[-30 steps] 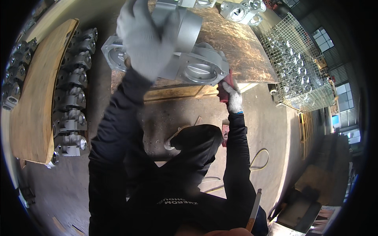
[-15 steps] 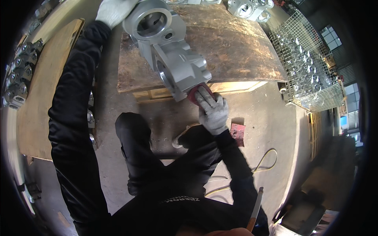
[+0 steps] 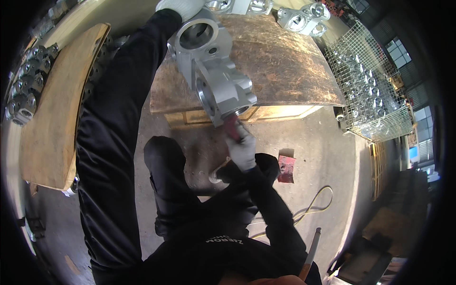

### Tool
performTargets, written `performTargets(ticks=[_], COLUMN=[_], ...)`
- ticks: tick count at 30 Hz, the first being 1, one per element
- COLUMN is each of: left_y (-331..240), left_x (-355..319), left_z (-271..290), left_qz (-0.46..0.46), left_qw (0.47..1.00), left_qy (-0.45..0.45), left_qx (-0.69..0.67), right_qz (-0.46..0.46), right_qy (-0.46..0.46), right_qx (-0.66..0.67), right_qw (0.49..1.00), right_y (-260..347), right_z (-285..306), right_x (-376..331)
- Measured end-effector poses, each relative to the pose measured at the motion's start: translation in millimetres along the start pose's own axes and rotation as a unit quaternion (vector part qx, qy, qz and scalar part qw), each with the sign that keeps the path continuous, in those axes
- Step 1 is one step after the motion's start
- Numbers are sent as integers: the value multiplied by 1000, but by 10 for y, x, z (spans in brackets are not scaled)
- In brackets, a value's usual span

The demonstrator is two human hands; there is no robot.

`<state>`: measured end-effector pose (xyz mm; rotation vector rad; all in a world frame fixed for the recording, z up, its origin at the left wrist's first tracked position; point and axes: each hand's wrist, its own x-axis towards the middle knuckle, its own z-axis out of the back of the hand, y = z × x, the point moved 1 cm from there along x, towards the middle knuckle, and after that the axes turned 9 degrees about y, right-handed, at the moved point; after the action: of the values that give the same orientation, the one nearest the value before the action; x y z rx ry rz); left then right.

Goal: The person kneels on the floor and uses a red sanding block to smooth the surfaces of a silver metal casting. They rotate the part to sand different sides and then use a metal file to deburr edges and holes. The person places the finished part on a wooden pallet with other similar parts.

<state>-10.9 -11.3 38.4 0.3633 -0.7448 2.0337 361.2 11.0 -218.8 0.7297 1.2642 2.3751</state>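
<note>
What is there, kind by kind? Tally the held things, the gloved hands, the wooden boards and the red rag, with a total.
Grey metal casting, held: 1
Red tool, held: 1
Gloved hands: 2 (left hand, right hand)
Wooden boards: 2 (brown board, side board)
Red rag on the floor: 1
Total: 7

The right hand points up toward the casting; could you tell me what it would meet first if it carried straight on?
The right hand would meet the casting's lower bore almost at once; its red tool seems there already, though depth is unclear.
</note>
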Motion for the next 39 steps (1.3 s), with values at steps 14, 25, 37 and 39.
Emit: performTargets(ticks=[14,25,37,39], left_y=[-68,-76,-155,-140], left_x=[-52,-47,-119,-144], left_z=[-9,7,100,100], left_qz=[-27,2,57,53], left_qw=[999,1000,996,997], left_qy=[-11,20,36,28], left_qx=[-20,-23,-66,-45], right_qz=[-169,111,278,324], right_qy=[-63,-24,-32,28], right_qx=[389,-402,-439,-541], right_qw=[903,909,854,775], right_y=[121,-138,1298,1534], right_z=[-188,295,805,590], right_x=[-210,10,1279,1645])
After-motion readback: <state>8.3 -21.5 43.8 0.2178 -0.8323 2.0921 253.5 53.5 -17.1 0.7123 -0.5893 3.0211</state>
